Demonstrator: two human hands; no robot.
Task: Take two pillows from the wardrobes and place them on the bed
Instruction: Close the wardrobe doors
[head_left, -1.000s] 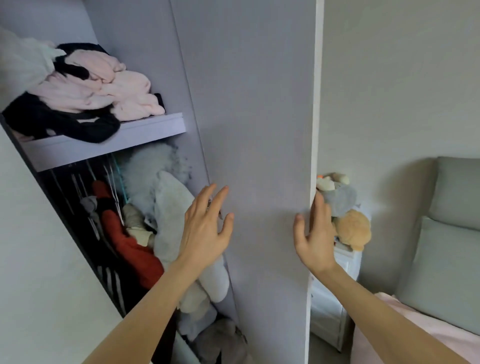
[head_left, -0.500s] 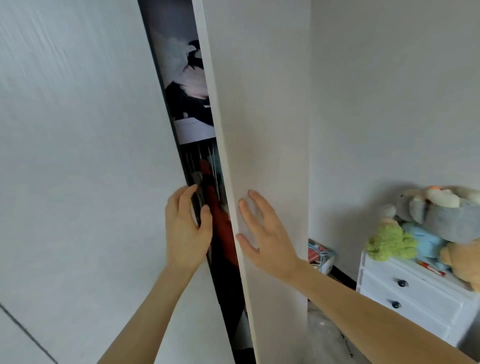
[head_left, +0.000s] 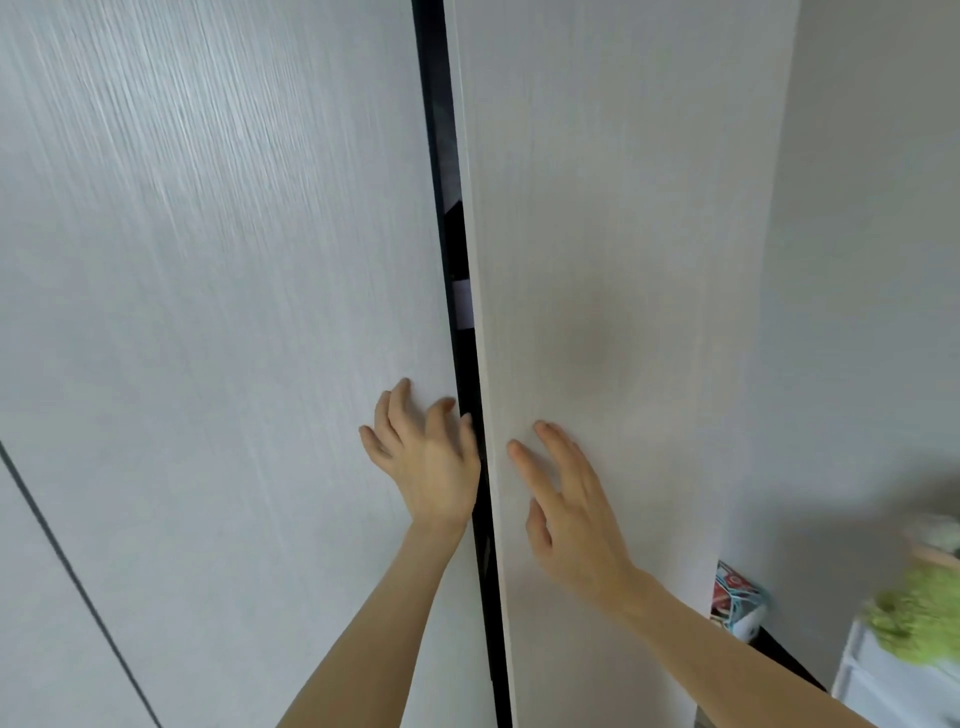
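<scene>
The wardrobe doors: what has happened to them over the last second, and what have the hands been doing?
The right door has swung almost shut, so the wide opening that showed clothes and shelves is now a dark gap. The right hand moved from the door's outer edge to lie flat on its face. The left hand came out of the opening onto the left door. Both hands are empty as before; no pillow has been taken.

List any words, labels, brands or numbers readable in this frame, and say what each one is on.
No text can be read.
The small printed package low beside the right wardrobe door has red, white and blue graphics, but any lettering is too small and blurred to make out.
The left wardrobe door, the left hand and the right hand carry no markings.
</scene>
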